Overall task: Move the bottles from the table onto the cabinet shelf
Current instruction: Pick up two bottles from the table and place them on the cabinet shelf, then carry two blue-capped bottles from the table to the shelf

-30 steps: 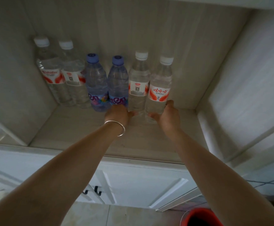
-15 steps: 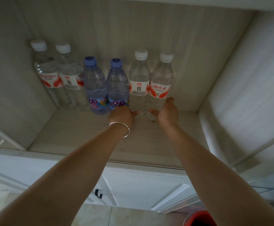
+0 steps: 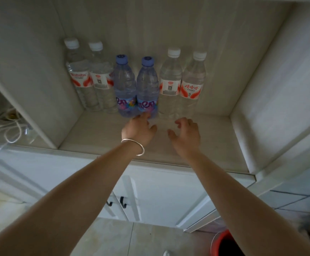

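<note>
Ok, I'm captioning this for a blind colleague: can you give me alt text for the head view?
Six water bottles stand upright in a row at the back of a pale cabinet shelf: two blue-capped bottles in the middle, two white-capped ones on each side. Both bare hands are open and empty just in front of them, left hand wearing a silver bangle, right hand beside it.

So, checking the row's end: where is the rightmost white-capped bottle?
It stands upright at the right end of the shelf row, beside another white-capped bottle.

Six capped water bottles (image 3: pixel 148 85) stand upright in a row along the shelf (image 3: pixel 98 133) back.
</note>
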